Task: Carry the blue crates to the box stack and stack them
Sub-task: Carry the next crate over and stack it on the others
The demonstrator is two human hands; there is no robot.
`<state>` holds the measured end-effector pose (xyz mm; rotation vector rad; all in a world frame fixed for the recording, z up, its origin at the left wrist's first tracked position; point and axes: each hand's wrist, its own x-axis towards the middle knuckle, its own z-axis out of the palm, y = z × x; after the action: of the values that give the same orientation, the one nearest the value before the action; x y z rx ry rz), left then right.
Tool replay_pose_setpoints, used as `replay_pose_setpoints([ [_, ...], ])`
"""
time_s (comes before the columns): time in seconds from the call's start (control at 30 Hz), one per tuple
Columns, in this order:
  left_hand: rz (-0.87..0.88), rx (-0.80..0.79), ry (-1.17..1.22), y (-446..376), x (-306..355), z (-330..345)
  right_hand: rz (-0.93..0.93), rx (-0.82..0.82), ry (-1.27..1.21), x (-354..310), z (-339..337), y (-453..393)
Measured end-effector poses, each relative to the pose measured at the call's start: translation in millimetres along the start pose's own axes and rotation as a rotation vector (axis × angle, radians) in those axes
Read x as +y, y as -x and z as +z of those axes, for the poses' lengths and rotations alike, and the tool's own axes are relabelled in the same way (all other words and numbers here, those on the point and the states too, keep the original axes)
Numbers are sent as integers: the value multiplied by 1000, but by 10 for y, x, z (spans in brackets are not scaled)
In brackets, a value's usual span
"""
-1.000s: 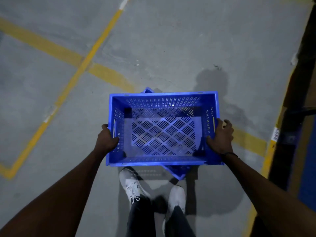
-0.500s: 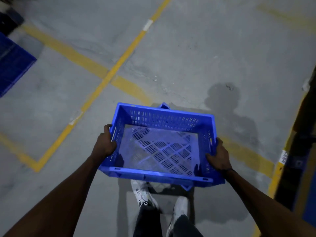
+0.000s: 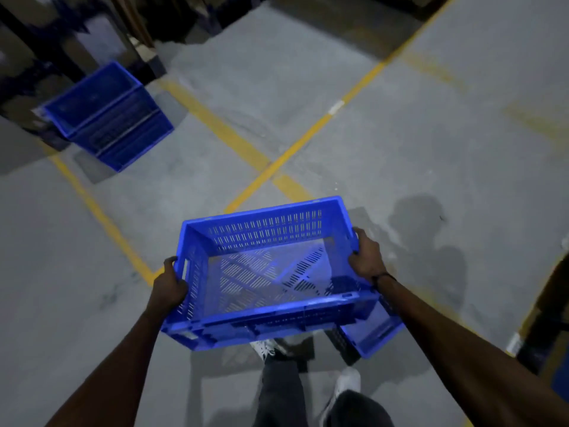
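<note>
Head cam: L hand point(image 3: 168, 288) & R hand point(image 3: 366, 257) clamp the end walls of blue crate point(image 3: 271, 272) at waist height over concrete floor point(image 3: 400, 134), mid-carry; next, walk to blue stack point(image 3: 107, 118) far left, align, lower on.

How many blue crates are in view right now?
At least 3: one carried crate held between the left hand and right hand, a second crate showing beneath it, and the blurred stack at far left, which may hold several.
</note>
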<state>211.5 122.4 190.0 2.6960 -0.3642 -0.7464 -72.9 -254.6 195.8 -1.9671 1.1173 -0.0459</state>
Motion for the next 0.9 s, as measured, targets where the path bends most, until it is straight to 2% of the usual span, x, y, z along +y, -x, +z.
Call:
replay_pose_setpoints([
  [0.23,-126,17,239,231,-601,-905,-252,77,88,-2043,40,-340],
  [0.4,-182,113,454,192,-765,-1530,-380,85,62,-3100,171,-551],
  [0.7,-153,445,736,-502,-847,-2738,-403,-4,-35,-4040,667,-1383],
  [0.9,-131,518,758,-1269,-927,-3376,-413,-101,-25,-4616,1202,-2319],
])
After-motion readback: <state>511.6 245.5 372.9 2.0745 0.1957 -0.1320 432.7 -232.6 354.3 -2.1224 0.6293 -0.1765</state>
